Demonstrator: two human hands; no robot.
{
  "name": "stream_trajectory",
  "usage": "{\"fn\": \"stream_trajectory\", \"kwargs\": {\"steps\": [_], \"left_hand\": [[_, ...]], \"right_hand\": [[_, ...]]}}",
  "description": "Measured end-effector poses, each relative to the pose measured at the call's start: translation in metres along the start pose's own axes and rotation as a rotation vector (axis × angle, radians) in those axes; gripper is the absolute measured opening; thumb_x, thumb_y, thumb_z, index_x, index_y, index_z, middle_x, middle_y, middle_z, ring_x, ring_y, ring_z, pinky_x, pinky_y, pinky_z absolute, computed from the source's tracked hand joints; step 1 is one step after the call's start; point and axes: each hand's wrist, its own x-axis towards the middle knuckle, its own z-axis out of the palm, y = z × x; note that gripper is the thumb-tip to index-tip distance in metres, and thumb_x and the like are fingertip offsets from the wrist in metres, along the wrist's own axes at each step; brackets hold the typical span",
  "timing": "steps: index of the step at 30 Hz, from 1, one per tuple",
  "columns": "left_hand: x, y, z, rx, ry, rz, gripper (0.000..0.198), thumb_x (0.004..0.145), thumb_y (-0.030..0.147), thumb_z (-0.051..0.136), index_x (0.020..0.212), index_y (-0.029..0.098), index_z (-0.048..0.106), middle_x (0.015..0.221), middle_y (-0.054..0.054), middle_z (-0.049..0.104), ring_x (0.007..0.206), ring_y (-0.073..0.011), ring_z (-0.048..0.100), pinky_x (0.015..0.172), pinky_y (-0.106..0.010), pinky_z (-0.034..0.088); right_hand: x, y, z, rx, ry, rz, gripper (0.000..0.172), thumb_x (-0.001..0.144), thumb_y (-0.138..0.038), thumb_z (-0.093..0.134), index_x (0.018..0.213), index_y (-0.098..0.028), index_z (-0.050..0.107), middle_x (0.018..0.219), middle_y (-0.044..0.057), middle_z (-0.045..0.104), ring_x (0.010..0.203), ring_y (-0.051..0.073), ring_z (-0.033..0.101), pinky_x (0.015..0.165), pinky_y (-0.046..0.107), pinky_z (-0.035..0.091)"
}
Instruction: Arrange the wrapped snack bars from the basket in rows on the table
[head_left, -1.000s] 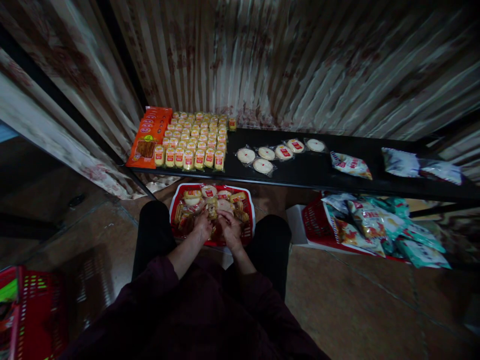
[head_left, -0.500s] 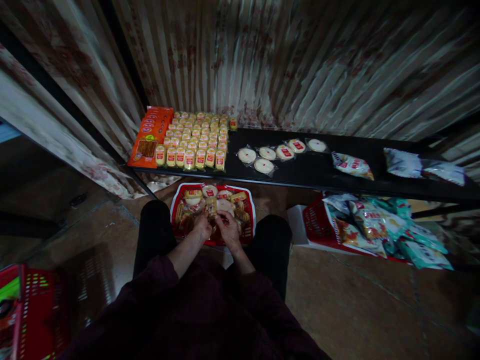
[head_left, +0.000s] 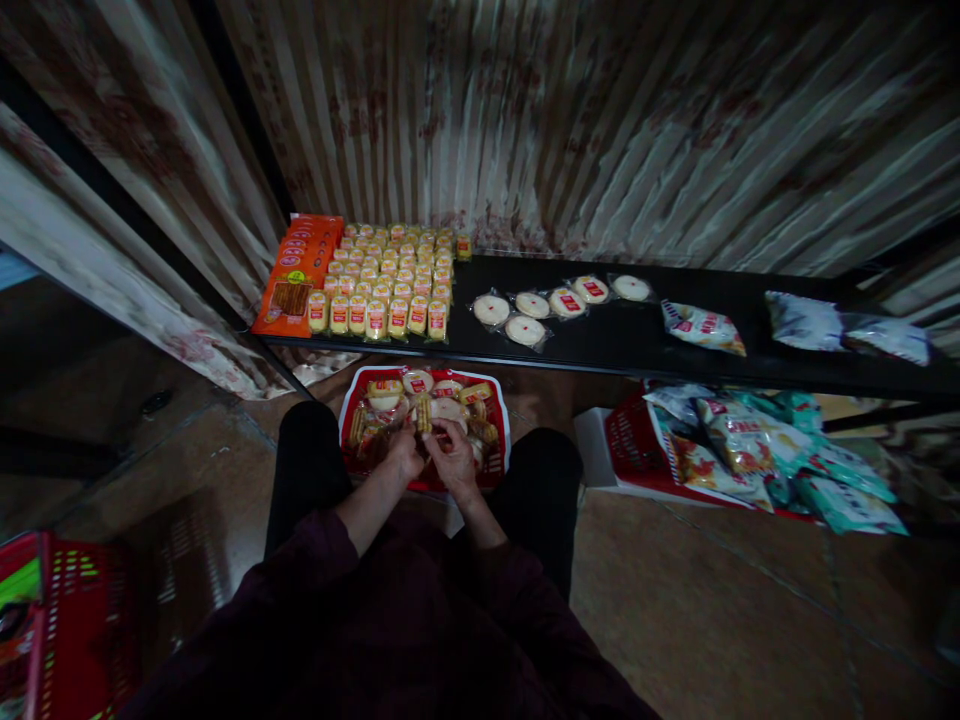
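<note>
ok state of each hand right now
Left hand: closed, holding a small oblong yellow plastic-wrapped snack.
Right hand: closed, holding the same snack.

You seem to be in a shop, or a corner stocked like one: before you a black shelf displays rows of matching yellow packs beside orange packets; a red basket between your knees and another beneath the shelf hold packaged snacks.
</note>
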Motion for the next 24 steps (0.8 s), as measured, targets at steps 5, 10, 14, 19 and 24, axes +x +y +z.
{"fn": "stream_trajectory", "kwargs": {"steps": [5,10,14,19,24], "left_hand": [[-0.008,-0.002,0.006,0.028,0.055,0.025,0.004,0.078,0.016,0.061,0.075,0.017,0.059,0.074,-0.001,0.065,0.065,-0.0113,0.062,0.065,-0.024,0.051],[-0.018,-0.001,0.010,0.064,0.047,0.049,0.003,0.077,0.015,0.062,0.079,0.018,0.061,0.072,0.001,0.066,0.062,-0.0091,0.060,0.060,-0.020,0.047],[-0.023,0.000,0.009,0.072,0.021,0.071,0.008,0.075,0.011,0.060,0.080,0.018,0.062,0.070,0.001,0.065,0.061,-0.0092,0.060,0.061,-0.021,0.047],[-0.024,-0.001,0.004,0.126,-0.014,0.111,0.015,0.070,0.014,0.063,0.084,0.019,0.065,0.076,0.001,0.068,0.067,-0.0106,0.062,0.068,-0.023,0.047],[-0.025,-0.003,0.003,0.178,-0.031,0.190,0.018,0.070,0.017,0.064,0.088,0.019,0.068,0.089,-0.002,0.069,0.075,-0.0111,0.062,0.069,-0.022,0.047]], "right_hand": [[-0.002,-0.002,-0.002,-0.195,0.019,-0.116,0.032,0.082,-0.025,0.053,0.111,-0.025,0.065,0.116,0.008,0.061,0.111,0.024,0.053,0.099,0.042,0.043],[-0.003,-0.001,-0.004,-0.307,0.016,-0.138,0.035,0.082,-0.016,0.046,0.108,-0.026,0.067,0.121,0.006,0.061,0.113,0.024,0.051,0.101,0.043,0.041],[-0.002,-0.001,-0.004,-0.292,0.016,-0.135,0.033,0.083,-0.019,0.044,0.108,-0.022,0.065,0.115,0.008,0.064,0.109,0.023,0.054,0.098,0.042,0.043],[-0.002,-0.003,-0.005,-0.236,0.016,-0.092,0.031,0.087,-0.035,0.047,0.110,-0.021,0.062,0.113,0.010,0.065,0.107,0.024,0.057,0.095,0.041,0.044],[-0.002,-0.001,-0.003,-0.208,0.073,0.056,0.036,0.079,-0.044,0.059,0.105,-0.020,0.062,0.102,0.009,0.068,0.093,0.024,0.062,0.086,0.038,0.048]]}}
